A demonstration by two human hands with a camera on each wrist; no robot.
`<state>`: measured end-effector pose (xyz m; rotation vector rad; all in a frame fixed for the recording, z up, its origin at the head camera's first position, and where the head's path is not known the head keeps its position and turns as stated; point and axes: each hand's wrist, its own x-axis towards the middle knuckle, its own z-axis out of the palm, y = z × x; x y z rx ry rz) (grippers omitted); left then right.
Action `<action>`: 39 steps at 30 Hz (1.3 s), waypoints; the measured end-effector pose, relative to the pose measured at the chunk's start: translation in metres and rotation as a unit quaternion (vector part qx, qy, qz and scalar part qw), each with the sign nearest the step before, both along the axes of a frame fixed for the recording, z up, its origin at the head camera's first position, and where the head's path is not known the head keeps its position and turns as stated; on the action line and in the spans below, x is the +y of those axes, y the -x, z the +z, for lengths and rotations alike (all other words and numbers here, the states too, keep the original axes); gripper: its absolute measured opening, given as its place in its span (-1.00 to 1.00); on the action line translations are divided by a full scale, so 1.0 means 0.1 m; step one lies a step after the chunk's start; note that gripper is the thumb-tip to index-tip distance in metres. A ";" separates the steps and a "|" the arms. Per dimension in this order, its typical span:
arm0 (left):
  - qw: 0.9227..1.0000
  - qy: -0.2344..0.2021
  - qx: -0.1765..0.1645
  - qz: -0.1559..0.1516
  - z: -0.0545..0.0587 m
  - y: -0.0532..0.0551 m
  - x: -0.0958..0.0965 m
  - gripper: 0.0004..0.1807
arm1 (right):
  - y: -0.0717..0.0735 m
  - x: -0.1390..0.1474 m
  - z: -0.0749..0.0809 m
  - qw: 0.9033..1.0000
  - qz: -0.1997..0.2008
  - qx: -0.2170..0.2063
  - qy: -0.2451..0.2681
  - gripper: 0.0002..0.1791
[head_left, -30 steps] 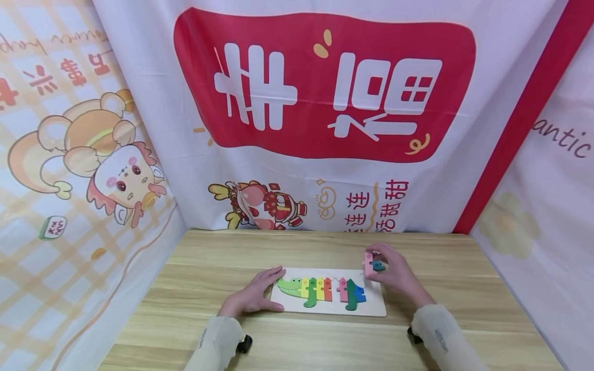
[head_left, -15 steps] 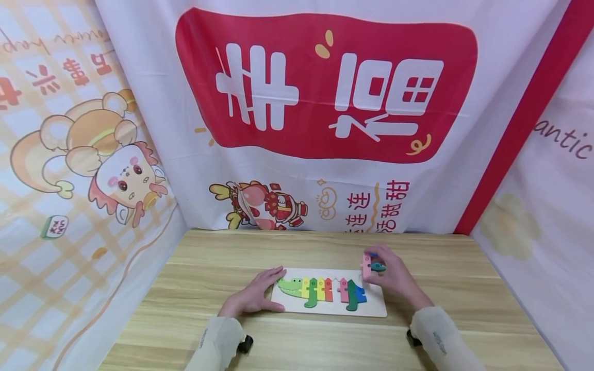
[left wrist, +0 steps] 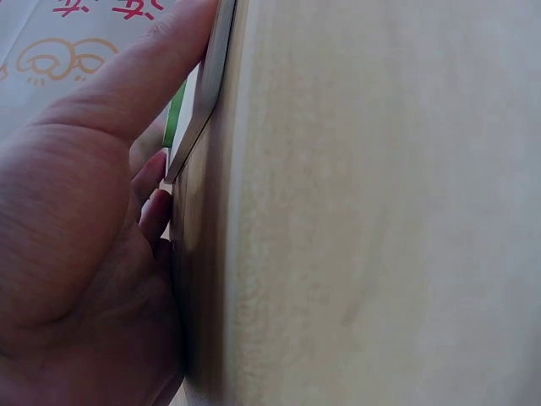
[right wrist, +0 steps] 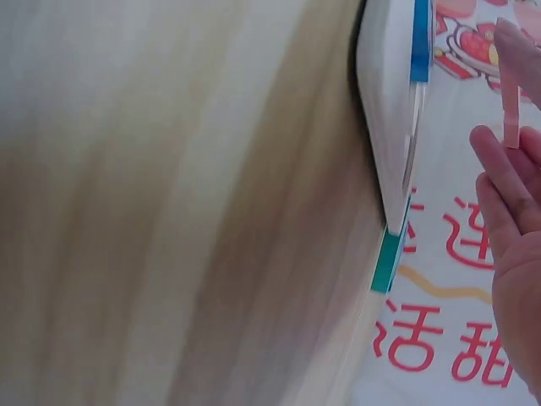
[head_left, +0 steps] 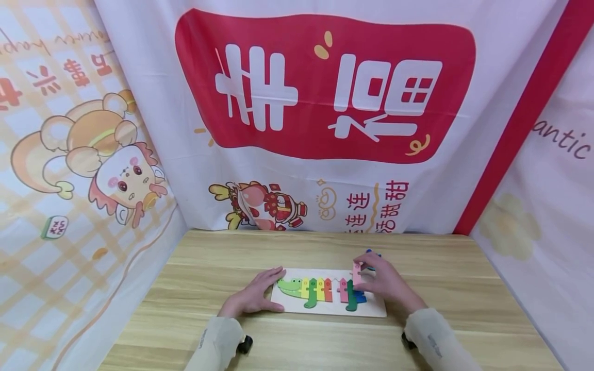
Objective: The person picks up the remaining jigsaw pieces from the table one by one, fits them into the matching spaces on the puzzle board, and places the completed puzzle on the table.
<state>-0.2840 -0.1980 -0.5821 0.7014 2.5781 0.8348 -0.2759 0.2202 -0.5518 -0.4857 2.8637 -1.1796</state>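
Note:
A wooden crocodile puzzle board (head_left: pixel 297 307) lies on the table, with the light green head piece (head_left: pixel 291 286) at its left end and yellow, green, orange, pink and blue pieces along the body. My left hand (head_left: pixel 252 293) holds the board's left end, thumb at the near corner and fingers at the far one. Between thumb and fingers, my right hand (head_left: pixel 382 276) pinches a pink puzzle piece (head_left: pixel 357 273), upright above the board's right part. In the right wrist view this pink piece (right wrist: pixel 510 101) appears edge-on, off the board.
Blue and teal pieces (head_left: pixel 369 251) lie on the table behind the right hand, partly hidden by it. The wood-grain tabletop (head_left: pixel 315 342) runs back to a printed cloth (head_left: pixel 320 196), with more cloth along both sides.
My right hand has moved left and slightly nearer with the pink piece, now over the board. Blue pieces behind it have come into view. The left hand has stayed in place.

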 end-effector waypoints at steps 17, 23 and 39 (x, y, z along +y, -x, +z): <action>1.000 -0.007 0.000 0.001 0.02 -0.01 -0.01 0.16 | -0.13 -0.42 -0.03 0.994 0.084 -0.037 -0.064 -0.24; 1.000 -0.005 0.000 0.003 0.00 -0.01 0.00 0.17 | -0.15 -0.53 -0.02 0.991 0.080 -0.045 -0.098 -0.28; 1.000 -0.006 -0.001 0.001 0.04 -0.02 0.00 0.16 | -0.10 -0.56 -0.06 0.988 0.055 -0.052 -0.135 -0.30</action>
